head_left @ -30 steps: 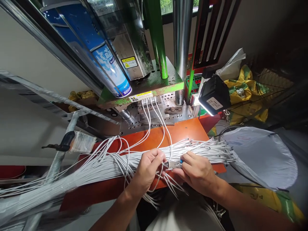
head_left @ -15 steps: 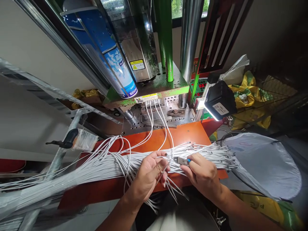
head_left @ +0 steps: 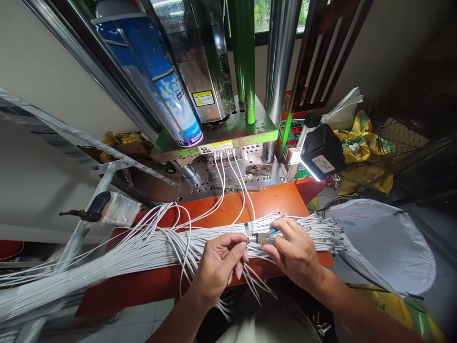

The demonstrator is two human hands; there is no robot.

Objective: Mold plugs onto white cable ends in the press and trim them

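Observation:
My left hand pinches the end of a white cable between thumb and fingertips; the small piece at its tip is too small to make out. Closed round a pair of pliers with a bit of blue on the handle, my right hand faces it from the right. The plier jaws point left and meet the cable end at my left fingertips. Under both hands lies a thick bundle of white cables, their connector ends gathered at the right. Several cable ends hang off the front edge.
Behind the orange-red board stands a press with a green plate, white cables running into its mould. A spray can hangs at its left. A lit black lamp is at the right, above a white bag.
The pliers have moved slightly left, up to my left fingertips. My left fingers have closed more tightly together at the cable end. The view has shifted a little.

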